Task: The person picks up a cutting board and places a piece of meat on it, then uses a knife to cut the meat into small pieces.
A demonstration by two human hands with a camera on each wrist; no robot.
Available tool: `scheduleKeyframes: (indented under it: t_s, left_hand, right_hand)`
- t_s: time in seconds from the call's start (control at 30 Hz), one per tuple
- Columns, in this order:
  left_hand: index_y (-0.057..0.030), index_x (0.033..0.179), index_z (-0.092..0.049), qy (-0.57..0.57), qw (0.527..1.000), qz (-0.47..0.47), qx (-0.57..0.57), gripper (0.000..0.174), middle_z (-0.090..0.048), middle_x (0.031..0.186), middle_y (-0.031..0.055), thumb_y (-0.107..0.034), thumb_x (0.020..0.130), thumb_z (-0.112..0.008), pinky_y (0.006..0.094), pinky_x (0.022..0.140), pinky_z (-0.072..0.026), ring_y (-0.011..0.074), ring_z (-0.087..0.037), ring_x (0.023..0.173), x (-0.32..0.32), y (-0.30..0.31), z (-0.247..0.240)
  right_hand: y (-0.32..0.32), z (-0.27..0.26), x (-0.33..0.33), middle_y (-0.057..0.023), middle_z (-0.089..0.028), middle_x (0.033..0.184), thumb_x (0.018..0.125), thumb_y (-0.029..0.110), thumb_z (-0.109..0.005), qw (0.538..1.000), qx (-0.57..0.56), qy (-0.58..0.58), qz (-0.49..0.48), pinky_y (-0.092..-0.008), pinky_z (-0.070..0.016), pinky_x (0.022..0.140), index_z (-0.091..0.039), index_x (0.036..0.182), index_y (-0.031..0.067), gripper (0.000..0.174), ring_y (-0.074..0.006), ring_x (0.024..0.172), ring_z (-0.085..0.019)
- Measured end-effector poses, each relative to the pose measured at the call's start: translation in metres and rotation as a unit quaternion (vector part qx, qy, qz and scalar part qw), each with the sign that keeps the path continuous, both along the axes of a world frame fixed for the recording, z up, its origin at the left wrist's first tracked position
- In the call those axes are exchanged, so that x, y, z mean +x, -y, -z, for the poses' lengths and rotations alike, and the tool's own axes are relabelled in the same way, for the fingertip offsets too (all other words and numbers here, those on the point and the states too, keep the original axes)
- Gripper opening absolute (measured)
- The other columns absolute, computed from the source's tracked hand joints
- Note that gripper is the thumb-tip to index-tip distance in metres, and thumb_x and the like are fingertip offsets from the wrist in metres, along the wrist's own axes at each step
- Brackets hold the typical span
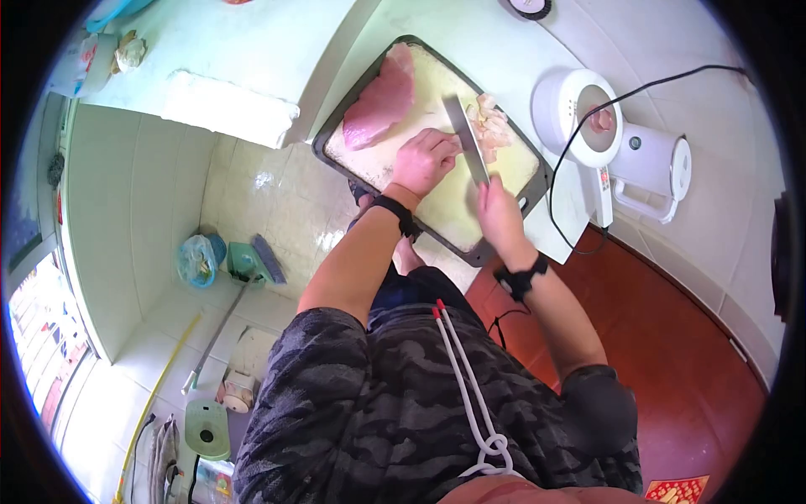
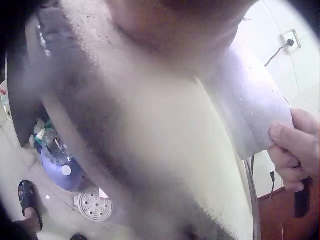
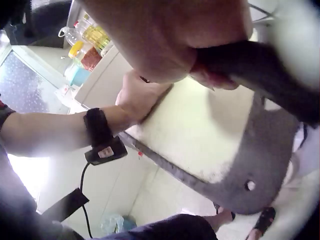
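The right hand [image 1: 501,214] grips the dark handle [image 3: 255,65] of a wide-bladed knife [image 1: 467,139], its blade standing over the board. In the left wrist view the thumb lies against the blade [image 2: 260,110]. Beside the blade, the left hand [image 1: 425,161] has its fingers curled on a small piece of pale meat [image 1: 454,144]. Cut pieces [image 1: 489,126] lie in a pile on the blade's other side. A large pink slab of meat [image 1: 382,99] rests on the far left of the dark-rimmed cutting board [image 1: 457,220].
A white round cooker [image 1: 579,113] and a white kettle [image 1: 655,164] stand right of the board, with a black cable [image 1: 556,181] looping past the board's edge. A white counter [image 1: 243,50] is at upper left. A bin [image 1: 198,259] and dustpan [image 1: 246,261] stand on the floor.
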State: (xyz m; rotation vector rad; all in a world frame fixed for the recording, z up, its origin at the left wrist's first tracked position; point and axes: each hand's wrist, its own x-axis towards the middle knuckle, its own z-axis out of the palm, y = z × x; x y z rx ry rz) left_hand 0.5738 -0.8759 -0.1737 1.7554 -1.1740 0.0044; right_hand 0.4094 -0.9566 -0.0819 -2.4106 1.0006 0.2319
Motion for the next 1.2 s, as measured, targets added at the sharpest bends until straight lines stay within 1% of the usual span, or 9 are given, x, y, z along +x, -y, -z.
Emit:
scheduleKeyframes:
  t_s: [0.13, 0.27, 0.37, 0.43, 0.5, 0.6, 0.83, 0.9, 1.2]
  left_hand:
    - [-0.0116, 0.080, -0.069, 0.004, 1.000, 0.018, 0.000, 0.014, -0.070, 0.093, 0.0016, -0.005, 0.067, -0.072, 0.0328, 0.074, -0.0566, 0.0221, -0.067, 0.086, 0.000, 0.001, -0.001]
    - [-0.0118, 0.081, -0.071, 0.017, 1.000, 0.016, -0.009, 0.018, -0.069, 0.091, 0.0014, -0.002, 0.066, -0.073, 0.0330, 0.071, -0.0568, 0.0214, -0.067, 0.083, 0.001, -0.003, -0.003]
    - [-0.0112, 0.081, -0.071, 0.029, 0.998, 0.025, 0.049, 0.018, -0.069, 0.092, 0.0018, -0.002, 0.066, -0.072, 0.0330, 0.072, -0.0569, 0.0224, -0.067, 0.085, 0.006, -0.002, -0.005]
    - [-0.0109, 0.083, -0.070, 0.005, 1.000, 0.019, -0.002, 0.019, -0.069, 0.093, 0.0023, -0.001, 0.067, -0.072, 0.0334, 0.074, -0.0569, 0.0231, -0.067, 0.086, 0.001, -0.002, -0.005]
    - [-0.0111, 0.085, -0.070, 0.002, 1.000, 0.012, -0.002, 0.020, -0.069, 0.094, 0.0022, -0.001, 0.067, -0.072, 0.0337, 0.075, -0.0569, 0.0232, -0.067, 0.087, -0.003, -0.003, -0.004]
    - [-0.0118, 0.088, -0.070, 0.010, 1.000, 0.008, 0.002, 0.022, -0.070, 0.098, 0.0024, -0.002, 0.069, -0.071, 0.0342, 0.077, -0.0568, 0.0232, -0.067, 0.089, -0.002, -0.004, -0.004]
    - [-0.0108, 0.092, -0.068, -0.002, 1.000, -0.012, -0.004, 0.020, -0.068, 0.102, 0.0056, -0.006, 0.073, -0.073, 0.0355, 0.079, -0.0567, 0.0258, -0.067, 0.093, -0.006, -0.008, -0.026]
    - [-0.0111, 0.093, -0.069, 0.001, 1.000, -0.011, 0.009, 0.021, -0.069, 0.102, 0.0056, -0.006, 0.073, -0.074, 0.0358, 0.079, -0.0568, 0.0260, -0.067, 0.093, -0.006, -0.008, -0.017]
    - [-0.0104, 0.088, -0.070, 0.014, 0.999, -0.011, 0.029, 0.019, -0.069, 0.097, 0.0045, -0.006, 0.071, -0.076, 0.0357, 0.077, -0.0564, 0.0256, -0.067, 0.089, -0.008, -0.007, -0.010]
  right_hand:
    - [-0.001, 0.003, -0.020, -0.0271, -0.065, 0.076, 0.101, 0.019, -0.049, 1.000, 0.012, -0.009, 0.001, -0.0559, -0.0493, 0.061, -0.050, 0.118, -0.0037, 0.028, -0.0464, 0.069, -0.064]
    - [0.025, 0.019, 0.065, -0.0271, -0.065, 0.077, 0.101, 0.019, -0.049, 0.992, -0.038, 0.115, -0.040, -0.0554, -0.0499, 0.063, -0.052, 0.116, -0.0026, 0.026, -0.0456, 0.070, -0.064]
    - [0.029, 0.026, 0.084, -0.0270, -0.066, 0.078, 0.101, 0.019, -0.048, 0.996, -0.037, 0.067, -0.040, -0.0551, -0.0500, 0.064, -0.053, 0.120, -0.0023, 0.029, -0.0449, 0.071, -0.065]
    - [0.022, 0.017, 0.058, -0.0260, -0.066, 0.076, 0.102, 0.020, -0.048, 0.994, -0.042, 0.100, -0.032, -0.0552, -0.0499, 0.063, -0.053, 0.115, -0.0019, 0.026, -0.0447, 0.070, -0.065]
    - [0.017, 0.010, 0.021, -0.0255, -0.066, 0.074, 0.102, 0.021, -0.049, 0.999, -0.028, 0.016, -0.010, -0.0550, -0.0498, 0.062, -0.052, 0.113, -0.0024, 0.026, -0.0446, 0.069, -0.065]
    - [0.012, 0.002, -0.012, -0.0253, -0.066, 0.073, 0.101, 0.021, -0.049, 1.000, -0.014, -0.006, 0.010, -0.0547, -0.0498, 0.062, -0.052, 0.115, -0.0007, 0.025, -0.0446, 0.068, -0.065]
    - [-0.002, -0.013, -0.002, -0.0240, -0.067, 0.075, 0.100, 0.020, -0.049, 0.992, 0.012, 0.091, 0.084, -0.0534, -0.0506, 0.062, -0.052, 0.122, 0.0062, 0.026, -0.0438, 0.068, -0.066]
    - [-0.007, -0.024, 0.004, -0.0220, -0.068, 0.080, 0.099, 0.019, -0.050, 0.998, -0.053, 0.031, 0.024, -0.0528, -0.0513, 0.063, -0.052, 0.125, 0.0070, 0.029, -0.0425, 0.069, -0.067]
    - [-0.022, -0.019, -0.005, -0.0188, -0.069, 0.092, 0.094, 0.015, -0.054, 0.996, -0.079, 0.033, -0.027, -0.0499, -0.0535, 0.060, -0.052, 0.123, 0.0066, 0.031, -0.0383, 0.071, -0.068]
